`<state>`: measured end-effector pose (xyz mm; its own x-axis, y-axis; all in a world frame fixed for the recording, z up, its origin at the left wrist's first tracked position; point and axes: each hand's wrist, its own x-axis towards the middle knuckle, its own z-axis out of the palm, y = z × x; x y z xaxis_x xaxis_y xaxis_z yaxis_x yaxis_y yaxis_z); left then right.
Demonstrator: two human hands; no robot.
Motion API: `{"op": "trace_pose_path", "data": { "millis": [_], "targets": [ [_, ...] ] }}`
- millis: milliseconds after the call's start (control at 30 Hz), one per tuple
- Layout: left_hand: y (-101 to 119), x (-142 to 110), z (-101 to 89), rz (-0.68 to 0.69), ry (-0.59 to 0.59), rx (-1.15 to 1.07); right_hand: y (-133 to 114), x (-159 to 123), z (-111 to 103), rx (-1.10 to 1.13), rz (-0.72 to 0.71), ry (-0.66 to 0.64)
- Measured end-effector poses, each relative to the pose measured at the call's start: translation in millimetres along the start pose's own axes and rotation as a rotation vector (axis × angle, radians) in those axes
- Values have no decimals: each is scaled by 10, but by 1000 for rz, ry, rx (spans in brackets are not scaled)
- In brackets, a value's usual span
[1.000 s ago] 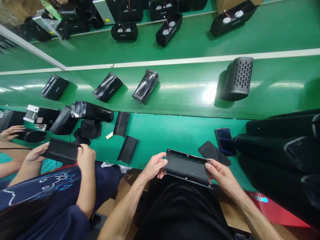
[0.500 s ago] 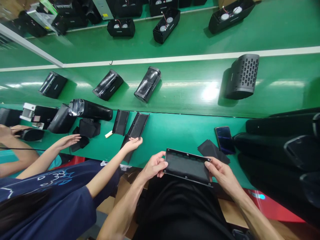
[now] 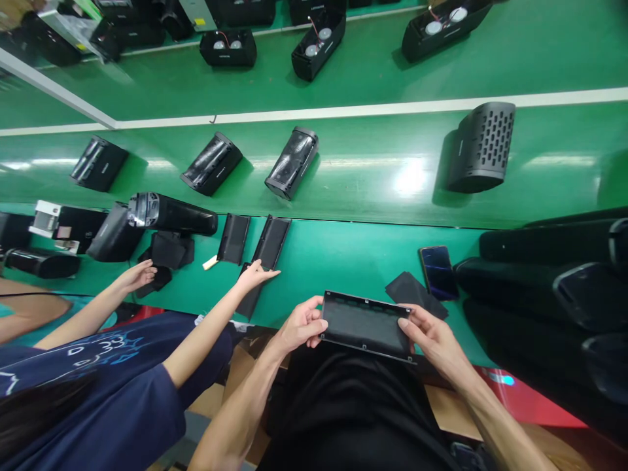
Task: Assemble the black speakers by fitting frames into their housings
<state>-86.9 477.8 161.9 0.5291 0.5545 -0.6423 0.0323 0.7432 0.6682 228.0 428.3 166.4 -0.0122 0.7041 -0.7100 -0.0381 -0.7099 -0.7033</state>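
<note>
A black rectangular speaker panel (image 3: 366, 325), shallow with small tabs along its long rims, is held over my lap at the bench's front edge. My left hand (image 3: 303, 323) grips its left end, thumb on top and fingers beneath. At the opposite end my right hand (image 3: 428, 332) pinches the short edge, thumb laid over the inner face. Just behind my right hand, thin black sheets (image 3: 416, 293) lie in a small fanned stack on the bench. A dark phone (image 3: 438, 271) rests against them.
Beside me on the left, a co-worker's hand (image 3: 255, 276) is over more black panels (image 3: 271, 242). Black speakers stand on the green line behind, one with a perforated face (image 3: 483, 147) at right. Large dark speaker bodies (image 3: 540, 281) crowd the right side. A white rail (image 3: 343, 112) crosses behind.
My hands and the panel stay almost in place. The co-worker's near hand has opened and lifted slightly off the panels; another person's hand at far left has left the view.
</note>
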Motion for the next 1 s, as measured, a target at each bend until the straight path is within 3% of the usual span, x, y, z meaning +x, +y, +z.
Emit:
{"op": "trace_pose_path", "data": {
  "millis": [467, 800, 1000],
  "targets": [
    [-42, 22, -26, 1, -5, -22, 48, 17, -29, -38, 0, -10],
    [-46, 25, -9, 3, 12, -1, -19, -12, -6, -100, -77, 55],
    [-35, 62, 4, 7, 15, -54, -63, 9, 19, -20, -31, 36]
  ]
}}
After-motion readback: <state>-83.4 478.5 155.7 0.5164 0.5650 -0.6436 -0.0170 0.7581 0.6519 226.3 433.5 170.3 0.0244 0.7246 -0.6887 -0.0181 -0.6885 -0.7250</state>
